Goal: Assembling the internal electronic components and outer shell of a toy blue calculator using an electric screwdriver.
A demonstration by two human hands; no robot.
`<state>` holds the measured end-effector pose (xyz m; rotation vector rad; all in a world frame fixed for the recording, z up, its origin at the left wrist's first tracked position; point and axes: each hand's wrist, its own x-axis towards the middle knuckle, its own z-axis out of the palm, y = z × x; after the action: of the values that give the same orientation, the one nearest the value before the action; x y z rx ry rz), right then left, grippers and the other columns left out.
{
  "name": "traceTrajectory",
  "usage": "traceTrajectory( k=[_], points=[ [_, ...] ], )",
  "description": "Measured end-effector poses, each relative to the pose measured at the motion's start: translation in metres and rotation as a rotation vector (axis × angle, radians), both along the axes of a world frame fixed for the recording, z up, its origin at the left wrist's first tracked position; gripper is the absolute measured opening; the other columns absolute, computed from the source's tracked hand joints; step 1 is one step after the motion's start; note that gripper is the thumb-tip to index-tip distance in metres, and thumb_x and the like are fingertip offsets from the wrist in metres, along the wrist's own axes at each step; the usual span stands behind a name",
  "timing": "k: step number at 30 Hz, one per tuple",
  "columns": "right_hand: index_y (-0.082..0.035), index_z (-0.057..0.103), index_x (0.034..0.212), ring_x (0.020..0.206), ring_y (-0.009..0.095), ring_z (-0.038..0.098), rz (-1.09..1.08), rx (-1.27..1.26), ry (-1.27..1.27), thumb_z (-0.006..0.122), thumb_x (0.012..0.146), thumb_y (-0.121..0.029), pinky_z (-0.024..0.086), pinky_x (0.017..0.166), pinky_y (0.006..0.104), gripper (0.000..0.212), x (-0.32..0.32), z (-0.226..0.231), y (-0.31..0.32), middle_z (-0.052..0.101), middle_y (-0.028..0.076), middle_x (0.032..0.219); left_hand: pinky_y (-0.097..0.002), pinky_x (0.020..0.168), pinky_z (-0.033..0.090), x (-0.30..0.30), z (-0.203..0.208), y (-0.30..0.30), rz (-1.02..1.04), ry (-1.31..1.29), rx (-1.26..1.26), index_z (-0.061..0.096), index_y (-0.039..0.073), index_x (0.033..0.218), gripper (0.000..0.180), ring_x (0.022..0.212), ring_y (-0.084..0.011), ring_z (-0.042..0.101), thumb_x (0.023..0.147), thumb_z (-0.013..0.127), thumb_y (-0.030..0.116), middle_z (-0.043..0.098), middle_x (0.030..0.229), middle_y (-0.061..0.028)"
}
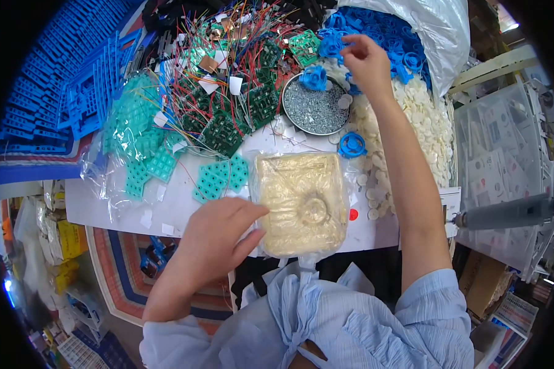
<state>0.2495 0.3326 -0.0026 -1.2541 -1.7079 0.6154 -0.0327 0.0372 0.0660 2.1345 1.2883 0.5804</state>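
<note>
A cream-coloured moulded fixture wrapped in clear plastic lies at the table's near edge, with a round recess on its right side. My left hand is at its left edge, fingers stretched and thumb apart, holding nothing. Reaching far forward, my right hand has its fingers curled beside a heap of blue plastic rings. Whatever is between those fingertips cannot be made out. One blue ring sits right of the fixture; another blue ring rests on a round tray of small metal pieces.
Cream discs are heaped at the right. Green circuit boards with tangled wires fill the back. Turquoise rubber keypads lie left of the fixture, near stacked blue plastic frames. A grey metal arm juts in from the right.
</note>
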Motion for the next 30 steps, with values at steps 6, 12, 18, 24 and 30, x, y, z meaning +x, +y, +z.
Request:
traceTrajectory(
  k=[6, 12, 18, 24, 30],
  points=[
    [-0.013, 0.069, 0.12, 0.09, 0.029, 0.069, 0.053, 0.184, -0.49, 0.068, 0.079, -0.005, 0.057, 0.082, 0.0429, 0.042, 0.002, -0.006, -0.002, 0.072, 0.009, 0.104, -0.0435, 0.079, 0.053, 0.053, -0.017, 0.023, -0.095, -0.152, 0.051, 0.069, 0.005, 0.109, 0.024, 0.092, -0.0356, 0.067, 0.087, 0.073, 0.015, 0.069, 0.099, -0.0141],
    [-0.017, 0.066, 0.12, 0.099, 0.035, 0.067, 0.083, 0.363, -0.916, 0.072, 0.076, -0.002, 0.057, 0.085, 0.0472, 0.047, 0.003, -0.011, 0.026, 0.063, 0.011, 0.118, -0.0428, 0.078, 0.053, 0.061, -0.028, 0.017, -0.102, -0.202, 0.057, 0.069, 0.005, 0.107, 0.022, 0.09, -0.0347, 0.067, 0.088, 0.072, 0.015, 0.068, 0.096, -0.0136],
    [-0.01, 0.064, 0.112, 0.095, 0.027, 0.068, 0.047, 0.302, -0.461, 0.078, 0.081, -0.006, 0.059, 0.078, 0.0366, 0.035, 0.01, 0.013, -0.016, 0.064, 0.011, 0.112, -0.0372, 0.072, 0.053, 0.038, -0.037, 0.006, 0.039, -0.26, -0.037, 0.07, 0.004, 0.107, 0.021, 0.084, -0.0261, 0.069, 0.086, 0.072, 0.005, 0.07, 0.096, -0.012],
    [-0.005, 0.069, 0.109, 0.108, 0.025, 0.067, 0.461, -0.019, 0.091, 0.082, 0.078, -0.002, 0.056, 0.088, 0.0318, 0.034, 0.011, 0.028, -0.191, 0.064, 0.014, 0.122, -0.0282, 0.071, 0.056, 0.067, -0.034, 0.026, 0.422, -0.801, -0.381, 0.058, 0.002, 0.13, 0.036, 0.082, -0.0149, 0.068, 0.095, 0.068, 0.006, 0.069, 0.11, -0.0117],
    [-0.005, 0.069, 0.117, 0.106, 0.021, 0.068, 0.475, -0.441, 0.239, 0.084, 0.078, -0.004, 0.056, 0.093, 0.0322, 0.042, 0.02, 0.028, -0.246, 0.066, 0.014, 0.121, -0.031, 0.074, 0.057, 0.073, -0.05, 0.029, 0.232, -0.91, -0.726, 0.056, 0.001, 0.13, 0.04, 0.09, -0.0207, 0.07, 0.093, 0.07, 0.003, 0.067, 0.112, -0.0144]
  ],
)
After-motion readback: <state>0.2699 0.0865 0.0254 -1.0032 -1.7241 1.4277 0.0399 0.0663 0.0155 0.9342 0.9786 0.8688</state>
